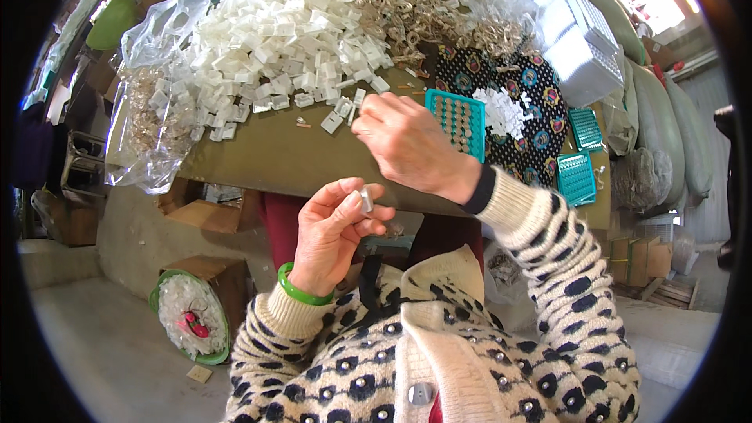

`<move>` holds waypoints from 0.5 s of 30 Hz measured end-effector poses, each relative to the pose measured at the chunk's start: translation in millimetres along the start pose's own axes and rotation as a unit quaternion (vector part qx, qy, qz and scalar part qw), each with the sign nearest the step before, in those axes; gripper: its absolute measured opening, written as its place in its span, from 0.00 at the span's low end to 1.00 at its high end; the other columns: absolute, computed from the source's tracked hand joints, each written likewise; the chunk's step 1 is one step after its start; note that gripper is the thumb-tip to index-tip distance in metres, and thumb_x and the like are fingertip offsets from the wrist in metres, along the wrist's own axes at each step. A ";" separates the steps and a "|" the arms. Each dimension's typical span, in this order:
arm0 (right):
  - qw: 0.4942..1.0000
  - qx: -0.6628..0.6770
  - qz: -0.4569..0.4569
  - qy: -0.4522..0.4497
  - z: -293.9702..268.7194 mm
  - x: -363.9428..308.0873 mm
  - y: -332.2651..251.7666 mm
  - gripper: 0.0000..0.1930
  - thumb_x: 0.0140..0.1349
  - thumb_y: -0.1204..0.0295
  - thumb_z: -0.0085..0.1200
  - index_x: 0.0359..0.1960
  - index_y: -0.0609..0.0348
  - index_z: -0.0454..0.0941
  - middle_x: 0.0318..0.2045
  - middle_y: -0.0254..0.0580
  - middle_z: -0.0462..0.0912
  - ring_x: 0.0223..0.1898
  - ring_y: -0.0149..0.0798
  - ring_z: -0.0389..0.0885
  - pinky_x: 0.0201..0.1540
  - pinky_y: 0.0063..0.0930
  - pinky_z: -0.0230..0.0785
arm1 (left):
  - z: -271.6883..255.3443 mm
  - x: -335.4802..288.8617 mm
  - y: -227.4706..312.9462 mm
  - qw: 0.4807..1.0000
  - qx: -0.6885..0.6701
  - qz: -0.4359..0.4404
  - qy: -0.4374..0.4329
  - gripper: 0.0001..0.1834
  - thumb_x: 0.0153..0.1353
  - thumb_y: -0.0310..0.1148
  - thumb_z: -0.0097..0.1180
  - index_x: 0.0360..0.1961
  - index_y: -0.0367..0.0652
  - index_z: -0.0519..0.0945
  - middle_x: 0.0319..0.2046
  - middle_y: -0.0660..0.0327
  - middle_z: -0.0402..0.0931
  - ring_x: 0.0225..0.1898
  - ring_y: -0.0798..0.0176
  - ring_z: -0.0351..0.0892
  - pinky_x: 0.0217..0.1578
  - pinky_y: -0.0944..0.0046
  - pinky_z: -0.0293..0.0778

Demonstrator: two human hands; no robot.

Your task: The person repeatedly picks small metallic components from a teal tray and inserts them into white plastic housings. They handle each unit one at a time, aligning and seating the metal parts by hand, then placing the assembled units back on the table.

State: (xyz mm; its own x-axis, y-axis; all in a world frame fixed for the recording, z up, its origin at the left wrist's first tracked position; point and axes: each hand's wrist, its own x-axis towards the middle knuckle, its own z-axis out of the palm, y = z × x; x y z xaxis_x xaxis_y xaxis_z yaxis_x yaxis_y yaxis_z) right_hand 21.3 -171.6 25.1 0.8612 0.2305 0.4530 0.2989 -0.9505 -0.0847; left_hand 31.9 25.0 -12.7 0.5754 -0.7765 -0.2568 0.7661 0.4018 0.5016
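My left hand (329, 229) is in front of the table's near edge, a green bangle at its wrist. Between its thumb and fingers it pinches a small white plastic housing (366, 200). Over the table, my right hand (407, 141) has its fingers curled together beside a few loose white plastic pieces (333, 121). Whatever is in its fingertips is hidden. Just right of that hand stands a teal tray (457, 106) with rows of small round metallic parts. Beyond both hands spreads a large heap of white plastic housings (274, 31).
Brass-coloured metal parts (407, 19) lie in a heap at the back. Small white pieces (507, 113) rest on a dark patterned cloth (540, 82). White stacked trays (576, 39) stand far right, teal trays (576, 176) nearer. A green-rimmed basin (221, 348) is on the floor at left.
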 end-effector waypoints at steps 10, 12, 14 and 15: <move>0.987 -0.121 -0.062 -0.083 44.5 34.0 15.0 0.06 0.53 0.70 0.55 0.31 0.57 0.78 0.32 0.36 0.76 0.37 0.38 0.78 0.36 0.31 0.71 | -6.5 21.2 14.0 0.999 0.028 0.039 0.007 0.07 0.66 0.24 0.54 0.44 0.35 0.78 0.39 0.51 0.81 0.37 0.55 0.85 0.32 0.63 0.84; 0.997 -0.053 -0.033 -0.035 38.3 31.5 22.1 0.04 0.54 0.71 0.56 0.29 0.58 0.78 0.31 0.37 0.76 0.36 0.39 0.78 0.36 0.32 0.72 | -3.3 26.1 13.0 0.998 0.021 0.051 0.009 0.07 0.66 0.24 0.55 0.44 0.35 0.78 0.38 0.54 0.80 0.39 0.56 0.84 0.33 0.61 0.84; 0.996 0.070 0.031 0.039 28.2 28.5 29.5 0.03 0.55 0.72 0.57 0.28 0.58 0.78 0.30 0.39 0.75 0.34 0.39 0.78 0.36 0.32 0.72 | -1.8 34.1 15.4 0.998 0.036 0.059 0.012 0.08 0.66 0.27 0.56 0.44 0.36 0.78 0.38 0.58 0.79 0.41 0.58 0.83 0.34 0.59 0.84; 0.989 0.115 0.040 0.080 21.4 27.3 34.9 0.04 0.57 0.74 0.58 0.29 0.60 0.78 0.28 0.42 0.75 0.32 0.42 0.79 0.35 0.32 0.73 | -1.1 39.3 17.1 0.998 0.034 0.061 0.010 0.09 0.66 0.28 0.56 0.44 0.36 0.78 0.38 0.58 0.79 0.41 0.59 0.83 0.34 0.60 0.84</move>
State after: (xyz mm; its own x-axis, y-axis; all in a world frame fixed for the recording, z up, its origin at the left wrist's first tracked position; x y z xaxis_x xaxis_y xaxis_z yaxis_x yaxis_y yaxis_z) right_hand 64.1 -194.0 15.6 0.8154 0.1023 0.5698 0.3333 -0.8877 -0.3176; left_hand 67.9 1.9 -15.1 0.6689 -0.7140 -0.2070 0.6698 0.4582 0.5843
